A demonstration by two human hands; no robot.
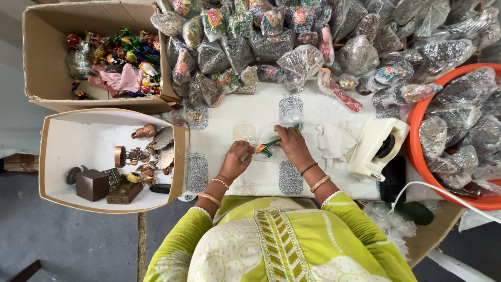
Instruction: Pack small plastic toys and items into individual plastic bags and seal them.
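- The left hand (236,158) and the right hand (292,144) meet over a small clear plastic packet with a green and orange toy inside (267,147), which lies on the white patterned cloth of the desk (250,180) just in front of the person's green sleeves.
- Both hands are curled closed, fingertips pinching the packet from either side; the left grips its near-left end, the right covers its upper-right end.
- The toy's long axis slants from lower left to upper right, running between the two hands, so neither is clearly nearer.
- Just right of the right hand lies a crumpled white cloth (334,140), apart from the packet; beyond it stands a cream tape dispenser (377,149).
- To the left, a white open box of small bronze figurines (94,156) sits beside the desk.
- Farther right, an orange plastic tub (417,156) holds filled packets.
- Farthest, a heap of filled clear packets (292,42) crowds the desk's far edge, beside a brown cardboard box of bright toys (47,57).
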